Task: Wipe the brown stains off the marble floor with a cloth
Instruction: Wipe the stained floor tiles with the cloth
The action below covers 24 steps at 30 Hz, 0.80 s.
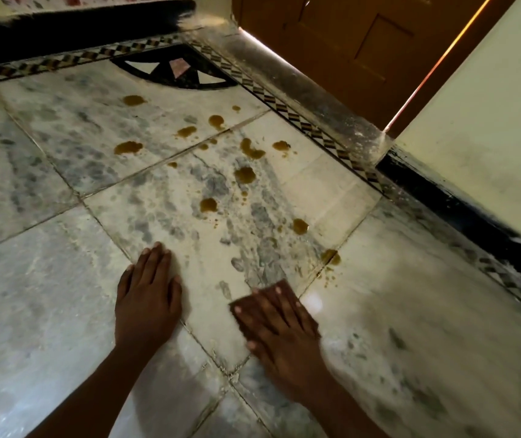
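Several brown stains (245, 174) dot the grey-veined marble floor (63, 311), spread from the black inlay down to a tile joint near a stain (330, 257). My right hand (279, 327) lies flat with fingers spread on a small dark brown cloth (281, 285), pressing it to the floor just below and left of the nearest stain; most of the cloth is hidden under the hand. My left hand (148, 298) rests palm down on the bare marble to the left, holding nothing.
A checkered border strip (300, 121) edges the floor beside a stone threshold (303, 86) and a brown wooden door (363, 42). A pale wall with black skirting (461, 210) runs along the right. A black fan-shaped inlay (177, 72) sits at the far corner.
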Motion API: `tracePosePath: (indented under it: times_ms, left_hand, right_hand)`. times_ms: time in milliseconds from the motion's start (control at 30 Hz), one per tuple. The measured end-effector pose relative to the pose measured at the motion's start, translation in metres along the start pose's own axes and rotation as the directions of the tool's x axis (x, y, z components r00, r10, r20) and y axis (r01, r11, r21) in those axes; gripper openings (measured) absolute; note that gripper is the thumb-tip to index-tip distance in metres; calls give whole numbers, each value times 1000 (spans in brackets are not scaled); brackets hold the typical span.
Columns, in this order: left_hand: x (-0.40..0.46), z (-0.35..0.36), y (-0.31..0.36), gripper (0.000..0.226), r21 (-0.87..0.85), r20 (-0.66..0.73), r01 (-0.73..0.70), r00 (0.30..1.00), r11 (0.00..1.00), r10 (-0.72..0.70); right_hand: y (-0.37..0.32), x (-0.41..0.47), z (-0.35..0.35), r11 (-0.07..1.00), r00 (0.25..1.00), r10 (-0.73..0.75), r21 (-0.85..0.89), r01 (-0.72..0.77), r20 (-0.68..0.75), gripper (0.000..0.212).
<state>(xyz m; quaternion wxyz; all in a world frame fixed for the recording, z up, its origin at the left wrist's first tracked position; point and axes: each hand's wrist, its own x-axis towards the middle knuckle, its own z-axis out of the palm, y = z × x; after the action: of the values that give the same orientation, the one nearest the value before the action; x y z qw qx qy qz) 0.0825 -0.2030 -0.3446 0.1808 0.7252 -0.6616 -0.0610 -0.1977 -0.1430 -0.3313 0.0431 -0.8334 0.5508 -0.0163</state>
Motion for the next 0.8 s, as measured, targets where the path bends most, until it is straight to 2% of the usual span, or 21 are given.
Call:
tracePosePath:
  times_ms: [67, 167, 233, 300, 367, 433, 467, 533, 600, 667, 733, 800]
  left_hand:
    - [-1, 0, -1, 65, 5, -1, -5, 1000, 1000, 5]
    - [-3, 2, 0, 64, 7, -6, -4, 1000, 1000, 4]
    - [-2, 2, 0, 64, 1, -15, -9, 1000, 1000, 9]
    - [-2, 1, 0, 64, -8, -14, -3, 1000, 1000, 3]
    - [-2, -1, 1, 65, -6, -14, -2, 1000, 1000, 1]
    - [-2, -2, 1, 65, -5, -11, 2, 1000, 1000, -2]
    - [-2, -1, 1, 65, 0, -16, 4, 1000, 1000, -4]
    - [-2, -1, 1, 64, 14, -16, -6, 1000, 1000, 7]
    - [-1, 1, 0, 64, 18, -11, -4, 1000, 1000, 4]
    - [0, 1, 0, 63, 14, -10, 5, 1000, 1000, -5]
    - [-1, 1, 1, 63, 9, -14, 15, 1000, 1000, -15]
    - [-1, 0, 2, 63, 8, -10, 13, 1000, 1000, -13]
  right_hand:
    - [26, -16, -4, 989, 989, 146, 16, -146, -27, 54]
    - [61, 15, 0, 885, 883, 464, 65, -460, -69, 57]
    - [62, 56, 5, 823, 826, 563, 110, -557, -30, 61]
    - [50, 73, 6, 863, 867, 498, 88, -497, 15, 62]
    - [38, 54, 1, 953, 955, 297, 60, -296, 2, 57]
    - [38, 15, -6, 984, 985, 169, 42, -170, 31, 54]
    - [47, 0, -8, 980, 980, 196, 38, -197, 35, 54]
    - [85, -2, -9, 925, 927, 376, 59, -376, 17, 61]
    - [122, 34, -9, 840, 842, 539, 69, -538, 13, 66]
    - [132, 85, -8, 753, 762, 647, 129, -646, 36, 61]
    - [115, 124, 4, 762, 754, 648, 86, -642, -110, 59]
    - [76, 134, 10, 876, 851, 472, 15, -482, -228, 54]
